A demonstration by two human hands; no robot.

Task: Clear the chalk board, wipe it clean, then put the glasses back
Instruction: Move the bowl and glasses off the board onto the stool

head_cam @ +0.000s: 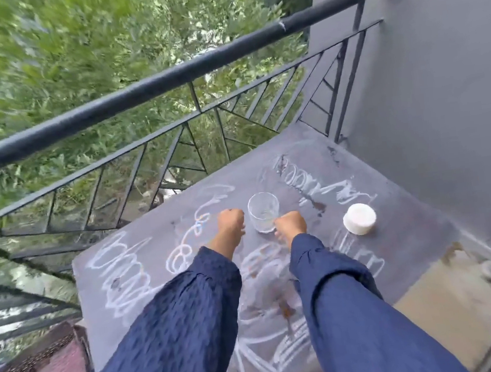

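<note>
A grey chalk board (403,238) lies flat on the balcony, covered with white chalk scribbles and a few brown stains. A clear drinking glass (263,216) stands upright near its middle. An upturned white cup (359,218) sits to the right of it. My left hand (231,224) is a closed fist just left of the glass, not touching it. My right hand (291,226) is a closed fist at the lower right of the glass, close to its base. Both arms wear blue sleeves. Neither fist visibly holds anything.
A black metal railing (147,90) runs along the far edge of the board, with green trees beyond. A grey wall (442,102) stands on the right. A woven reddish basket (53,360) sits at the lower left. Bare concrete floor (441,301) shows at the lower right.
</note>
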